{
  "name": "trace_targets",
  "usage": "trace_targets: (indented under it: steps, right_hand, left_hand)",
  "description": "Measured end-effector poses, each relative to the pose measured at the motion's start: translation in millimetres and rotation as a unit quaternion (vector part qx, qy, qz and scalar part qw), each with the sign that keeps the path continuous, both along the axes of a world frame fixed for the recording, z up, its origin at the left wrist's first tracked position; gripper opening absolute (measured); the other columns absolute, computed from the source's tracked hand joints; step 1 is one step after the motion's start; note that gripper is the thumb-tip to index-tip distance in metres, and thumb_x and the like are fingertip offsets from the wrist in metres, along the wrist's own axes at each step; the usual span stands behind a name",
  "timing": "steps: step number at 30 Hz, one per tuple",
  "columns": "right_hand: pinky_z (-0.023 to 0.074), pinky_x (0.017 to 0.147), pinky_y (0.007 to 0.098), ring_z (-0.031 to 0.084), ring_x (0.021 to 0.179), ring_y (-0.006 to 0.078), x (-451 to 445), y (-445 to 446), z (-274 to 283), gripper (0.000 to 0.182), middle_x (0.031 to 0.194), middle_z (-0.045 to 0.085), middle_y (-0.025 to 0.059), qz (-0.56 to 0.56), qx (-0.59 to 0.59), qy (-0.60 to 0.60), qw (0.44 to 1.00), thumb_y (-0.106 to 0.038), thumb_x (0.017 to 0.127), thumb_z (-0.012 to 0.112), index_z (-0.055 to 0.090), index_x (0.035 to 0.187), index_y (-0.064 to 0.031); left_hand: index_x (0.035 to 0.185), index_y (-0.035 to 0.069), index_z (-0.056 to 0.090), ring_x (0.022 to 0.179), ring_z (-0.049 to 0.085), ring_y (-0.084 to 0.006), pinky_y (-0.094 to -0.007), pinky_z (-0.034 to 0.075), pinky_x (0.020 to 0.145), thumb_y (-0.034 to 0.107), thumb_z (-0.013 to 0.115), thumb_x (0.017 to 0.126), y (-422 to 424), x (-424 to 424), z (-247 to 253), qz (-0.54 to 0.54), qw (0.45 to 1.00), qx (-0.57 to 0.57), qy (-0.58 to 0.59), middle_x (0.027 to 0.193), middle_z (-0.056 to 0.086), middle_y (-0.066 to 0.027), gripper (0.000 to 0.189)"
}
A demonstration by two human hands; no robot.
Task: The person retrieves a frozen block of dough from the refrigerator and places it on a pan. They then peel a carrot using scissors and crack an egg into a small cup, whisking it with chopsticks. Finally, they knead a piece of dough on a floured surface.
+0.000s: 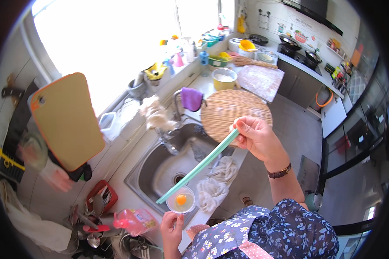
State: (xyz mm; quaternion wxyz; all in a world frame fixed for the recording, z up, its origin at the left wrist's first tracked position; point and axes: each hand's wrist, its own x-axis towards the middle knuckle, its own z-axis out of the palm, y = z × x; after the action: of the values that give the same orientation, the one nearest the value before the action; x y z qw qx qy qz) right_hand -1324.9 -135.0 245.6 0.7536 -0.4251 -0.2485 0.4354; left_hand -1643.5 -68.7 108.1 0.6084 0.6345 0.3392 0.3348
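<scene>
My right hand (253, 137) grips a pair of pale green chopsticks (201, 165) by one end, and they slant down to the left. Their lower tips reach just past the left rim of a small clear cup (169, 204). In that cup lies a raw egg with its yolk (181, 199) whole. My left hand (172, 226) holds the cup at its near side, over the near edge of the stainless steel sink (142, 174). Whether the chopsticks touch the cup cannot be told.
A round slatted mat (235, 110) overhangs the sink's far right. Crumpled cloths (210, 194) lie along its front edge. A pink plastic bottle (136, 221) and a red utensil basket (111, 200) stand left. A floured board (261, 81) and a yellow tub (225, 84) are farther back.
</scene>
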Motion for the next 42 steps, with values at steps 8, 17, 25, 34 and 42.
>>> trace_targets:
  steps: [8, 17, 25, 34, 42]
  right_hand:
    - [0.04, 0.049, 0.0151, 0.046, 0.066, 0.0066, 164, -178, -67, 0.011, 0.082, 0.048, 0.0056, -0.082, 0.097, 0.288, 0.949, -0.007, 0.089, 0.05, 0.051, 0.095, 0.0021]
    - [0.0269, 0.041, 0.0155, 0.029, 0.054, 0.0039, 298, -395, -89, 0.02, 0.08, 0.045, 0.0059, -0.377, 0.213, 0.245, 0.867, -0.016, 0.091, 0.051, 0.053, 0.09, 0.0041]
    - [0.0258, 0.047, 0.0172, 0.028, 0.055, 0.0035, 386, -436, -57, 0.022, 0.074, 0.039, 0.0009, -0.56, 0.183, 0.044, 0.807, -0.024, 0.091, 0.052, 0.048, 0.085, -0.0039]
    - [0.0335, 0.044, 0.0192, 0.04, 0.051, 0.0051, 536, -366, -33, 0.021, 0.079, 0.051, 0.0034, -0.594, -0.021, -0.23, 0.771, -0.019, 0.092, 0.05, 0.056, 0.09, 0.0012]
    - [0.0427, 0.049, 0.0211, 0.051, 0.055, 0.008, 663, -296, -63, 0.014, 0.078, 0.057, 0.0055, -0.412, -0.17, -0.378, 0.811, -0.011, 0.084, 0.061, 0.058, 0.087, 0.0024]
  left_hand:
    - [0.092, -0.005, 0.06, 0.083, 0.053, -0.0095, -0.0203, 0.043, 0.071, 0.002, 0.058, 0.084, -80, 216, 18, -0.177, 0.984, -0.014, -0.026, 0.097, 0.052, -0.0063, 0.011]
    - [0.097, -0.001, 0.057, 0.084, 0.056, -0.0081, -0.0224, 0.045, 0.077, 0.016, 0.055, 0.09, -202, 446, -19, -0.302, 0.933, -0.191, -0.05, 0.089, 0.061, -0.0035, 0.019]
    - [0.092, 0.0, 0.058, 0.082, 0.055, -0.0077, -0.0222, 0.045, 0.074, 0.018, 0.054, 0.09, -228, 589, -34, -0.377, 0.914, -0.149, 0.007, 0.086, 0.058, -0.0024, 0.018]
    - [0.087, -0.003, 0.059, 0.082, 0.052, -0.0095, -0.0211, 0.044, 0.07, 0.011, 0.058, 0.086, -203, 760, -27, -0.427, 0.903, 0.049, -0.026, 0.092, 0.052, -0.0051, 0.014]
    - [0.085, -0.004, 0.059, 0.081, 0.057, -0.0154, -0.0264, 0.048, 0.071, 0.012, 0.058, 0.086, -171, 895, -28, -0.427, 0.902, 0.067, 0.0, 0.09, 0.055, -0.0089, 0.016]
